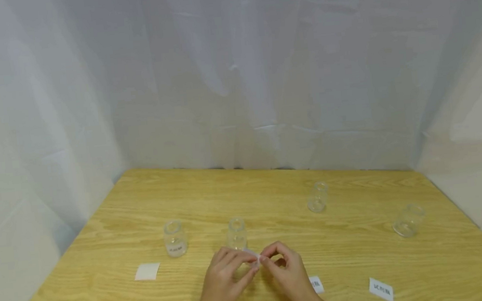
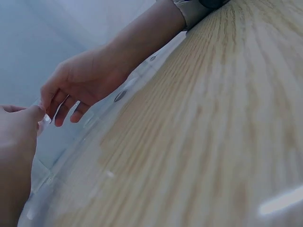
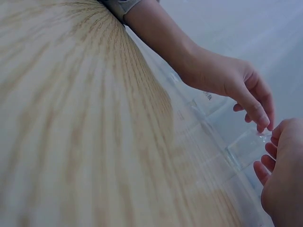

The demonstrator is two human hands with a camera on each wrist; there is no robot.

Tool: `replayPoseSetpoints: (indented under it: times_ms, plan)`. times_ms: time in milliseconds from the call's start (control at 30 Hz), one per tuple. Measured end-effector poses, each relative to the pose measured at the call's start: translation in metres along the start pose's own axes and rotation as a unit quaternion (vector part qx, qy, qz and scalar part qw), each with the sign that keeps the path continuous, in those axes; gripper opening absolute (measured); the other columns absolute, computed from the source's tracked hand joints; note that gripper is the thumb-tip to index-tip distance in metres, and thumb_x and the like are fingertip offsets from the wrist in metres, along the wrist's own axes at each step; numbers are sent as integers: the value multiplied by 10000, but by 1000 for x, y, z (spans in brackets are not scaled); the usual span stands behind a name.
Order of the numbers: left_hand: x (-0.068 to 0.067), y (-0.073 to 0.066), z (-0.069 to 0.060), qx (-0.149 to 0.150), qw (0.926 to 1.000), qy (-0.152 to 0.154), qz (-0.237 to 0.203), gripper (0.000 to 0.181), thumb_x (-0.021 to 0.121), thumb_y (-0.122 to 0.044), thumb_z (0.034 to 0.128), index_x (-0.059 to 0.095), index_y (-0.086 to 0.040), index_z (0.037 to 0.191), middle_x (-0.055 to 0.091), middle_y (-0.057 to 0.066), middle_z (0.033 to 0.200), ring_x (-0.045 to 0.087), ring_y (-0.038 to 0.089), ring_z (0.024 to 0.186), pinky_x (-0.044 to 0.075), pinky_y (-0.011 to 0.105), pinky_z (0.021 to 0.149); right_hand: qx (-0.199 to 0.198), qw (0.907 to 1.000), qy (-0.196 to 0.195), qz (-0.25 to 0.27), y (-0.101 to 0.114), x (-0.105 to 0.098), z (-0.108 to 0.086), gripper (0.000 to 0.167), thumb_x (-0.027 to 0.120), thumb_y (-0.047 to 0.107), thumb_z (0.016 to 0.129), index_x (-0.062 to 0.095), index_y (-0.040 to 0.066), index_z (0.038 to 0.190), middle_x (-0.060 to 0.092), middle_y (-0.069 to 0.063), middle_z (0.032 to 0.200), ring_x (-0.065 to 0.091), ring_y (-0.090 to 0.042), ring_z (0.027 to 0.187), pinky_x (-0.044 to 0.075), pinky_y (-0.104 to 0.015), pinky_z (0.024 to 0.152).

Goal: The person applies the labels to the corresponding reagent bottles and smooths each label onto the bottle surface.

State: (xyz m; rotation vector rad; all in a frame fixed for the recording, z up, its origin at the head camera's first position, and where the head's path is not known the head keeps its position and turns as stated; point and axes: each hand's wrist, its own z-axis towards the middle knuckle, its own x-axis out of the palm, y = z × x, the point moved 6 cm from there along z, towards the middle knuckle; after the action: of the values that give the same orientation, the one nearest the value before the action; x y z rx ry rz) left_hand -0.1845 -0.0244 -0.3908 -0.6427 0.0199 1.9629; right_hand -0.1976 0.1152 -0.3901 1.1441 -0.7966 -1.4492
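My left hand and right hand meet above the table in the head view. Between their fingertips is a small white paper label, pinched from both sides; its face is mostly hidden by fingers. Just behind the hands stands a clear glass bottle, its lower part partly covered by them. A printed label lies on the table beside the right wrist, which covers part of it. In the right wrist view, glass shows behind the fingertips.
Left of the hands stands a glass bottle bearing a printed label, with a blank white paper square in front. Two more glass bottles stand at back right and far right. Another printed label lies front right. White curtains surround the wooden table.
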Motion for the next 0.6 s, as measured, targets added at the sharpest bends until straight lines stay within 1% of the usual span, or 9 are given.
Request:
replayPoseSetpoints:
  times_ms: [100,300,433,600]
  plan:
    - [3,1,-1,-41,10000,49,40,201,707,-234,784,670,-95,924,649,-50,930,534,112,843,475,265,760,33,10000,51,43,-1,1,0,49,616,-11,849,588,-3,809,620,-72,860,550,-129,816,477,-268,664]
    - [4,3,-3,-196,9995,249,-64,253,751,-204,730,670,-107,949,640,-65,932,539,106,862,482,267,770,55,9995,248,197,1,3,-1,50,606,9,867,583,-11,828,612,-86,870,550,-133,820,480,-252,657]
    - [3,4,-3,-326,9987,344,-168,304,784,-154,684,666,-117,961,629,-81,917,530,93,849,482,261,769,-41,9983,416,396,-1,5,-1,46,597,6,874,579,-24,845,605,-104,874,546,-126,814,483,-241,628]
    - [2,5,-3,-443,9980,369,-269,324,804,-85,651,666,-119,942,621,-87,880,532,96,806,485,247,736,-50,9971,533,542,-21,7,1,54,592,12,881,573,-37,870,596,-109,901,541,-128,823,488,-252,605]
